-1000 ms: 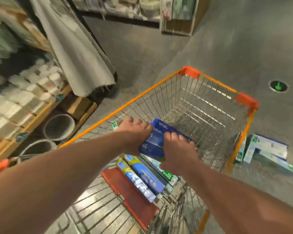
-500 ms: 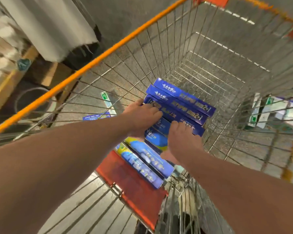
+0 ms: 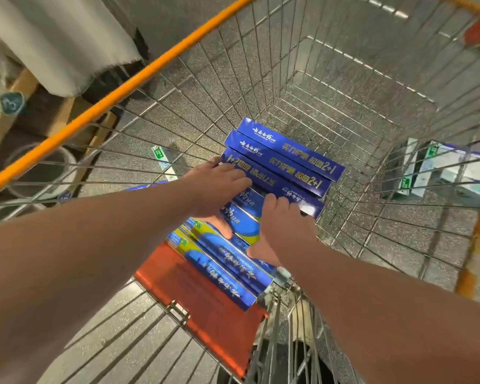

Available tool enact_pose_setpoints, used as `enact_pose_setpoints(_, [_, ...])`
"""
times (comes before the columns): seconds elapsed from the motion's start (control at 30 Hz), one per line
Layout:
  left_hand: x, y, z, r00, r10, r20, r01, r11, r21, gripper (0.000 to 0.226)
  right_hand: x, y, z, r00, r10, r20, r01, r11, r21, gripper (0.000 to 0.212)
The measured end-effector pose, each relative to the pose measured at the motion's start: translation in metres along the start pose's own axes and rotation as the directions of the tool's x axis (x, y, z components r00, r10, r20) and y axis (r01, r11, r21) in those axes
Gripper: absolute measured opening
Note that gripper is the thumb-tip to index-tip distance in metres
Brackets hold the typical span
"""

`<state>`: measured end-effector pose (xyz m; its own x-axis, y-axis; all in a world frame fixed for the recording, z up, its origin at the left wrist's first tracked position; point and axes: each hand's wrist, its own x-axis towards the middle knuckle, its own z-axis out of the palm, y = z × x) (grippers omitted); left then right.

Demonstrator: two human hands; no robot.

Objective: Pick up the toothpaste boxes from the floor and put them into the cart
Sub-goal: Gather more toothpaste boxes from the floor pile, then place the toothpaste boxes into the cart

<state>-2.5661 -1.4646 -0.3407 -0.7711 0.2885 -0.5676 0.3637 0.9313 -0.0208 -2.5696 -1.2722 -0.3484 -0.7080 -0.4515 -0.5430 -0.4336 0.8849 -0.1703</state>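
Surroundings: the wire wall of the cart (image 3: 344, 79) stands in front of the white-and-green boxes (image 3: 441, 173), which lie on the floor outside it, to the right. A grey cloth (image 3: 67, 37) hangs at upper left. Inside the cart, the blue toothpaste boxes (image 3: 283, 156) are stacked just beyond the red seat flap (image 3: 205, 286) (lettering partly blurred). The left hand (image 3: 219, 187) clasps the stack, fingers on top and thumb beneath. The right hand (image 3: 286, 225) grips its near edge, fingers curled.

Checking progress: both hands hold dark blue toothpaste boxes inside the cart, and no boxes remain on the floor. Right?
No: the head view shows white boxes on the floor beside the cart. Left hand and right hand hold dark blue toothpaste boxes inside it.
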Motion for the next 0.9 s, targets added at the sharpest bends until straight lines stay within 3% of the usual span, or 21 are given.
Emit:
enact_pose_setpoints(0.17, [-0.006, 0.004, -0.001, 1.0, -0.019, 0.001, 0.019, 1.0, 0.002, 0.126, -0.005, 0.0, -0.005, 0.996, -0.034, 0.082, 0.034, 0.999, -0.006, 0.088])
enact_pose_setpoints(0.37, [-0.011, 0.012, -0.009, 0.998, -0.05, 0.024, 0.05, 0.999, 0.0, 0.124, -0.01, -0.004, -0.006, 0.998, -0.025, 0.061, 0.025, 1.0, -0.002, 0.088])
enact_pose_setpoints(0.5, [-0.024, 0.017, -0.015, 0.995, -0.088, 0.048, 0.089, 0.996, -0.012, 0.127, -0.015, -0.005, -0.015, 0.999, -0.031, 0.018, 0.032, 0.999, -0.026, 0.101])
enact_pose_setpoints(0.7, [-0.076, 0.026, -0.066, 0.984, -0.178, -0.002, 0.178, 0.982, -0.059, 0.118, -0.048, -0.011, -0.08, 0.992, -0.103, -0.069, 0.1, 0.994, -0.044, 0.09])
enact_pose_setpoints(0.9, [-0.161, 0.056, -0.161, 0.938, -0.338, -0.078, 0.326, 0.936, -0.133, 0.104, -0.114, -0.006, -0.167, 0.97, -0.206, -0.131, 0.199, 0.978, -0.066, 0.079])
